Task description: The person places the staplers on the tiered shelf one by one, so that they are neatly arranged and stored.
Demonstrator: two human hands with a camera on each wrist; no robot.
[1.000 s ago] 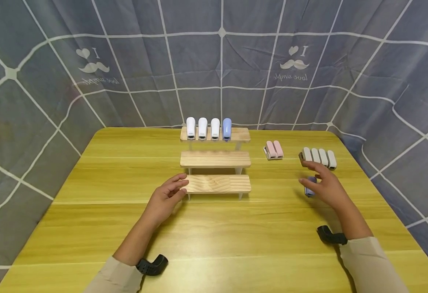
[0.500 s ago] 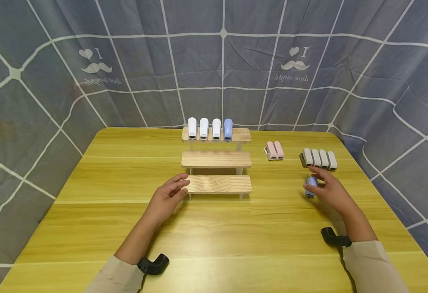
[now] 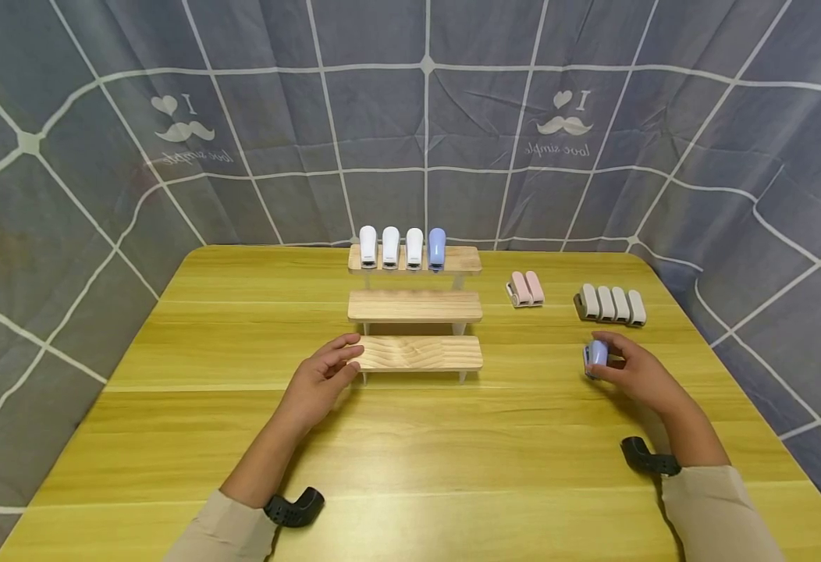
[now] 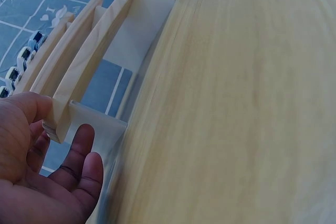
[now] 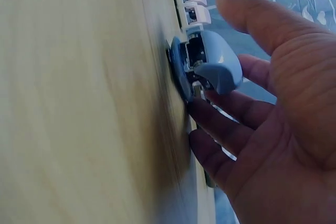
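In the head view my left hand (image 3: 319, 382) holds the left end of the lowest shelf (image 3: 421, 353) of a three-tier wooden display stand. The left wrist view has the thumb against the shelf's end (image 4: 62, 119), with two fingers free below it. My right hand (image 3: 645, 375) is around a small blue stapler (image 3: 597, 357) on the table. In the right wrist view the thumb stands apart from this stapler (image 5: 223, 61), and the other fingers reach behind and under it; whether they touch it is hard to tell. Three white staplers (image 3: 390, 246) and one blue stapler (image 3: 436, 248) stand on the top shelf.
Two pink staplers (image 3: 526, 287) lie right of the stand. Several white staplers (image 3: 613, 304) sit in a row behind my right hand. The middle shelf (image 3: 414, 306) is bare wood. A grey gridded curtain (image 3: 375, 117) surrounds the table (image 3: 417, 468) at the back and sides.
My right hand has come down and back from near the white staplers to the blue stapler, its fingers now to either side of it. My left hand has stayed at the shelf end.
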